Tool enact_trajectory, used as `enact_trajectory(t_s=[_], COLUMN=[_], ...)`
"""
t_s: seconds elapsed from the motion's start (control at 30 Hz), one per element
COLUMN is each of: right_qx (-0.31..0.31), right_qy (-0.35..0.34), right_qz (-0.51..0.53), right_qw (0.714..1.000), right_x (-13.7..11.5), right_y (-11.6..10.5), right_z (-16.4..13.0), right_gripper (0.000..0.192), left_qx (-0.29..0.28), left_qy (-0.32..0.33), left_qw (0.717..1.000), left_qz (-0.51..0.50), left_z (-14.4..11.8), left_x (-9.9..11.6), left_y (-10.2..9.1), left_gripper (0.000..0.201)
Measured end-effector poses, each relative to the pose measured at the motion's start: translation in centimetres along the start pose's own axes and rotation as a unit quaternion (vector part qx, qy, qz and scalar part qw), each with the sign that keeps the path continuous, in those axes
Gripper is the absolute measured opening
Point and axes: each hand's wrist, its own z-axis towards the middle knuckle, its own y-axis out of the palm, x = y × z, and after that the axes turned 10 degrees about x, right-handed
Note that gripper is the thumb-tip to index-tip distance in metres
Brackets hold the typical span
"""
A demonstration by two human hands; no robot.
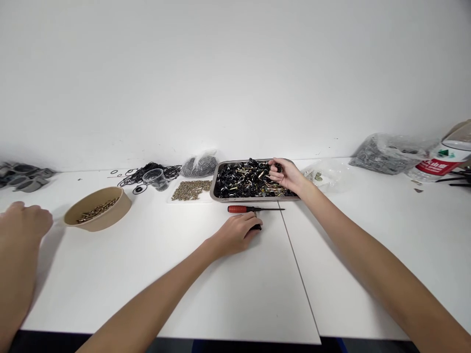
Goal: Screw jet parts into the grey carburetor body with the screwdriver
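Observation:
My left hand (238, 232) rests low over the white table, its fingers curled round a small black part (256, 227). Just beyond it lies a screwdriver (238, 209) with a red and black handle, its shaft pointing right. Over the right side of a metal tray (250, 199), my right hand (286, 175) pinches another small black part (278, 168). The tray is heaped with small black parts and brass-coloured pieces (239, 179). Fingers partly hide both held parts, so their exact kind cannot be told.
Left of the tray are small brass pieces (189, 190), a bag of black parts (199, 165), a clear cup (156, 179), black rubber rings (138, 189) and a tan bowl of screws (98, 211). Another person's hand (25, 220) is far left. Plastic bags (386, 153) stand right.

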Motion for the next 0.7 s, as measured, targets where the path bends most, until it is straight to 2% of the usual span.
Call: enact_trajectory(t_s=[0.2, 0.43, 0.53, 0.7], right_qx=[-0.009, 0.025, 0.048, 0.051], right_qy=[0.012, 0.010, 0.006, 0.010], right_qz=[0.030, 0.016, 0.012, -0.010], right_qw=[0.999, 1.000, 0.999, 0.999], right_x=[-0.67, -0.60, -0.55, -0.34], right_y=[-0.18, -0.33, -0.35, -0.34], right_z=[-0.11, 0.00, 0.00, 0.09], right_gripper=[0.026, 0.039, 0.041, 0.039], left_qx=[-0.005, -0.010, -0.009, -0.008], left_qy=[-0.007, -0.011, -0.009, -0.009], left_qw=[1.000, 1.000, 1.000, 1.000], left_qz=[-0.001, -0.001, -0.001, -0.001], left_z=[-0.01, -0.03, -0.01, 0.01], left_x=[0.07, 0.02, 0.05, 0.04], left_y=[-0.17, -0.03, -0.04, -0.10], left_gripper=[0.021, 0.022, 0.022, 0.022])
